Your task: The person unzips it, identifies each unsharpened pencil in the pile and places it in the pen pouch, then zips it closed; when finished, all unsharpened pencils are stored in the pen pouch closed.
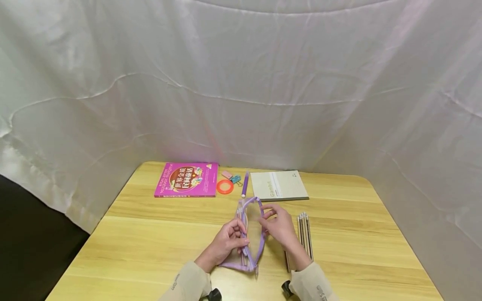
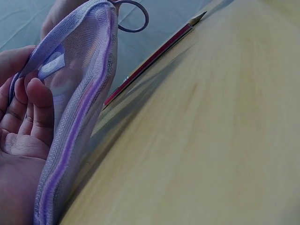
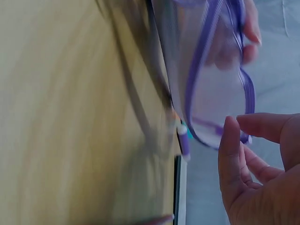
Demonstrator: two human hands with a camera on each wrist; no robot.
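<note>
Pouch: a purple mesh pencil case [image 1: 250, 234] is held open near the table's [image 1: 150, 251] front edge.
Left hand [image 1: 226, 242]: clamped on its rim.
Right hand [image 1: 278, 225]: fingers apart, beside it.
Left: pencils [image 1: 304, 234] lying outside.

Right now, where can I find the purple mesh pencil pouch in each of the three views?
Head view: the purple mesh pouch lies at bottom centre on the table, between both hands.
Left wrist view: the pouch fills the left side, held by the left hand.
Right wrist view: the pouch is at upper right, above the right hand.
Shared landmark: the yellow wooden table.
</note>
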